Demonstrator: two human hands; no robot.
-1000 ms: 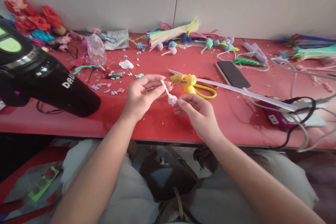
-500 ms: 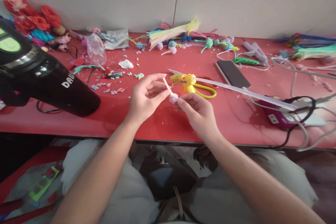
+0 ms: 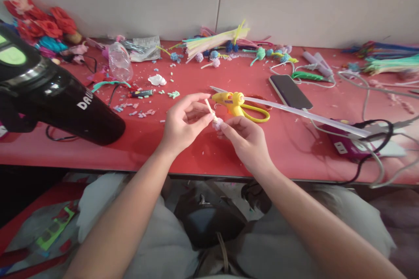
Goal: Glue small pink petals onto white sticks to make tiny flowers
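Between my hands, above the red table (image 3: 196,157), is a small lilac flower (image 3: 217,124) on a short cream stem (image 3: 208,105). My left hand (image 3: 183,124) pinches the stem between thumb and fingers. The thumb and fingertips of my right hand (image 3: 248,139) close on the flower's right side. Just behind the hands lies a yellow glue gun (image 3: 233,102), with a long clear glue stick (image 3: 304,115) running from it to the right.
A large black tumbler (image 3: 65,91) leans in at the left. Behind are a plastic bottle (image 3: 120,62), pipe cleaners (image 3: 216,43) and small pompom flowers. To the right are a phone (image 3: 290,91), cables and a purple box (image 3: 347,141).
My left hand has shifted slightly right with the stem, and the flower has moved a little right and down. My right hand has hardly moved.
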